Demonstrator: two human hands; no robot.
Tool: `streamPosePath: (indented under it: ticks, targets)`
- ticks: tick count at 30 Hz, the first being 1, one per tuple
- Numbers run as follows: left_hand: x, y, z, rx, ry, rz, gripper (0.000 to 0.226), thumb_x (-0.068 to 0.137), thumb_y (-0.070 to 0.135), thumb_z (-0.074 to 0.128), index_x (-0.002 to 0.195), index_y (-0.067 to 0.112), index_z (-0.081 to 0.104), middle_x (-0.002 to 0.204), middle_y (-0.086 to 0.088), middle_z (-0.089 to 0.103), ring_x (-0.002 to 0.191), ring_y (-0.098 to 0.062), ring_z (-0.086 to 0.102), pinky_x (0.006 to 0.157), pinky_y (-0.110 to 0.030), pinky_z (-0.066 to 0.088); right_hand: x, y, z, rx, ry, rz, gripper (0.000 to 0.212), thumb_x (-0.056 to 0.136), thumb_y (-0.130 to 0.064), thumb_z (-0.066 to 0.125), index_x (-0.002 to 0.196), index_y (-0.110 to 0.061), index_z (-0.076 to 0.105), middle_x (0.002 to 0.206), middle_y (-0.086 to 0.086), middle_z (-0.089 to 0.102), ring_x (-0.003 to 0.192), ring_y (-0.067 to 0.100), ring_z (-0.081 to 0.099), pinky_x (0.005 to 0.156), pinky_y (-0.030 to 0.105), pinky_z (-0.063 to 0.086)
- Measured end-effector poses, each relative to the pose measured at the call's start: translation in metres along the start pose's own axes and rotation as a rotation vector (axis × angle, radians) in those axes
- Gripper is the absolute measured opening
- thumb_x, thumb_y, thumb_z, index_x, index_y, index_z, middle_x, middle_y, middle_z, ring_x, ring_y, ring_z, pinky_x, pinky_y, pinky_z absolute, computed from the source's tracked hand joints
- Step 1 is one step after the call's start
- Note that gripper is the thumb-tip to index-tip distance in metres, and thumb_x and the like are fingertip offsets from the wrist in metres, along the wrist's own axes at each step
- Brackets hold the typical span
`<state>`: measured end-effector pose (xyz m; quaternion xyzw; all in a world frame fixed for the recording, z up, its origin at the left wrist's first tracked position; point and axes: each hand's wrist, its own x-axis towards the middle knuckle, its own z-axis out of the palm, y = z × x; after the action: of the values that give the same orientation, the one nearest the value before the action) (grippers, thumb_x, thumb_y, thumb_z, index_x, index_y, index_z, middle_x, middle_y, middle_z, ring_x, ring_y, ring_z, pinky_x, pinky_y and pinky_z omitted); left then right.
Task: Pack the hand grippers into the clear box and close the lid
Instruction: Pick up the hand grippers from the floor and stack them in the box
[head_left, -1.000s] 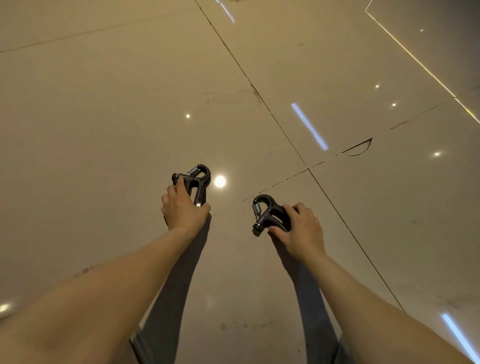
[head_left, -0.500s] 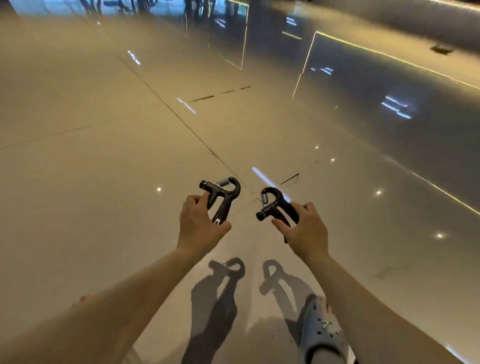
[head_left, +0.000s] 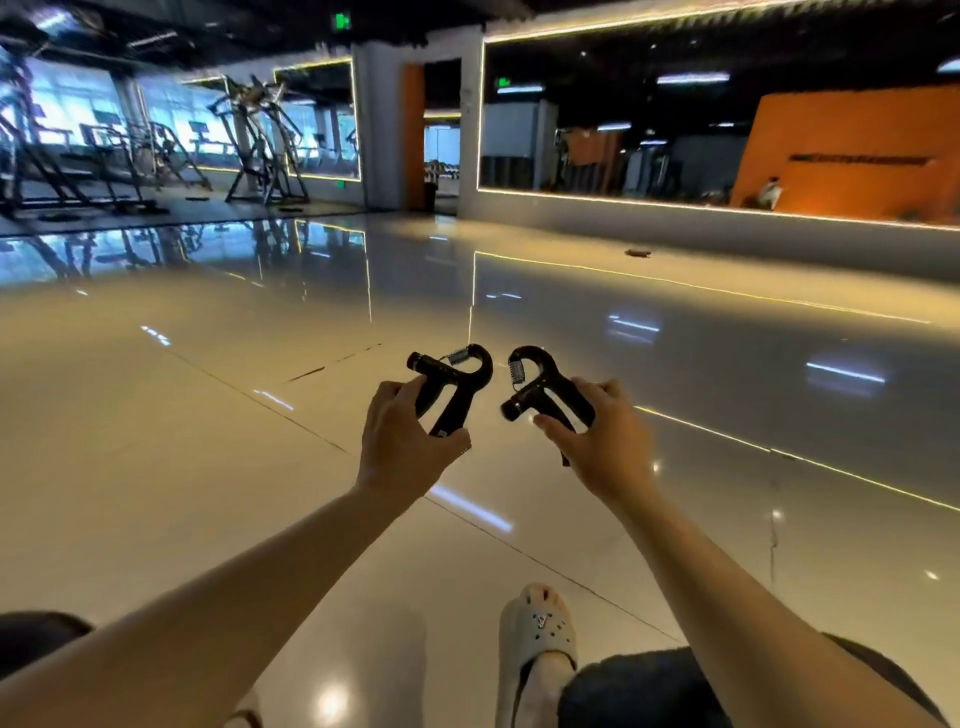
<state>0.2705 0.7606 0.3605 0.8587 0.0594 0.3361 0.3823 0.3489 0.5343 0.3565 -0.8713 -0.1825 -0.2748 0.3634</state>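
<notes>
Two black hand grippers with metal springs are held up in the air in front of me, side by side and a small gap apart. My left hand (head_left: 402, 441) is shut on the left hand gripper (head_left: 453, 382), whose hook end points up and right. My right hand (head_left: 602, 441) is shut on the right hand gripper (head_left: 540, 387), its spring facing left. No clear box is in view.
Glossy tiled floor (head_left: 208, 415) stretches ahead. My foot in a pale clog (head_left: 537, 631) rests at the bottom. Gym machines (head_left: 249, 140) stand far left, a mirrored wall (head_left: 675, 130) far right, and a small dark object (head_left: 638, 253) lies near that wall.
Both hands have lifted the hand grippers off the floor and brought them closer together. The view has tilted up from the floor to the room.
</notes>
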Motion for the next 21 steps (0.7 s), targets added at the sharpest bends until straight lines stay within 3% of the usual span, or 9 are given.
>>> streamPosePath:
  ticks: [7, 17, 21]
  targets:
    - [-0.049, 0.116, -0.020, -0.089, -0.061, 0.234, 0.071, 0.072, 0.030, 0.084, 0.136, 0.017, 0.055, 0.109, 0.004, 0.049, 0.104, -0.014, 0.051, 0.088, -0.027, 0.043, -0.054, -0.024, -0.143, -0.097, 0.125, 0.006, 0.065, 0.082, -0.056, 0.075, 0.136, -0.025, 0.059, 0.109, -0.006, 0.052, 0.097, 0.017, 0.060, 0.079, 0.037, 0.055]
    - [-0.121, 0.225, -0.010, -0.198, -0.236, 0.408, 0.075, 0.072, 0.031, 0.085, 0.138, 0.014, 0.054, 0.113, -0.005, 0.051, 0.107, -0.025, 0.053, 0.092, -0.042, 0.051, -0.154, -0.035, -0.305, -0.362, 0.216, 0.102, 0.065, 0.081, -0.055, 0.077, 0.135, -0.023, 0.060, 0.113, -0.004, 0.055, 0.099, 0.018, 0.062, 0.083, 0.038, 0.056]
    - [-0.154, 0.273, 0.007, -0.290, -0.326, 0.466, 0.078, 0.072, 0.028, 0.087, 0.139, 0.011, 0.053, 0.115, -0.009, 0.050, 0.107, -0.026, 0.054, 0.087, -0.036, 0.047, -0.195, -0.036, -0.371, -0.395, 0.228, 0.199, 0.066, 0.081, -0.051, 0.079, 0.136, -0.020, 0.060, 0.109, -0.004, 0.054, 0.093, 0.018, 0.063, 0.082, 0.042, 0.057]
